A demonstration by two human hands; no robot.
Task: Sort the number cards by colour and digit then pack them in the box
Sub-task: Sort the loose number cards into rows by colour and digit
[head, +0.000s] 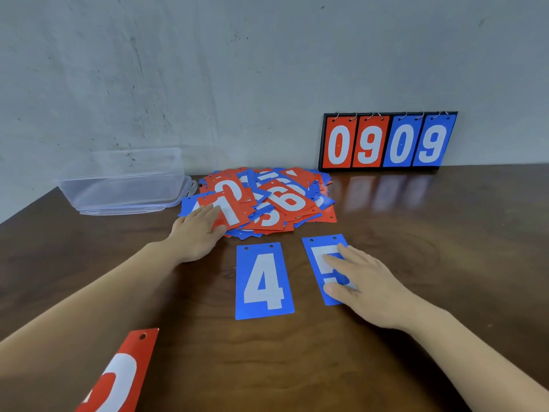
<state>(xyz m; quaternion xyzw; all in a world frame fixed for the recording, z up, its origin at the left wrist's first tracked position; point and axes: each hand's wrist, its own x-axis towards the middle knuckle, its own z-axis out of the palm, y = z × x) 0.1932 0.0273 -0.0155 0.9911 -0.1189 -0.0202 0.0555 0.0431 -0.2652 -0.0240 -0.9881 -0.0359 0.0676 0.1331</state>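
**Sorting barely begun, box not yet packed**

We judge the job to be at its very start. Only three cards lie apart from the heap: a blue 4 card [263,281] at the middle of the bench [416,233], a blue 5 card [318,257] just beside it at 3 o'clock, and a red card [118,379] well apart at 7 o'clock (its digit is cut off by the frame, so we cannot read it). Everything else sits in a mixed red and blue pile [285,200] at 12 o'clock. The clear box [124,179] stands at 10 o'clock with nothing visible inside it. A flip scoreboard [386,141] reading 0909 leans against the wall at 1 o'clock.

So nearly all the sorting, and all the packing, remains.

Our left hand [202,230] lies flat with fingers straight on a red 1 card [234,212] at the pile's near edge, touching it without gripping. Our right hand [365,281] is spread wide, fingers and thumb pressed flat on the blue 5 card, pinching nothing.
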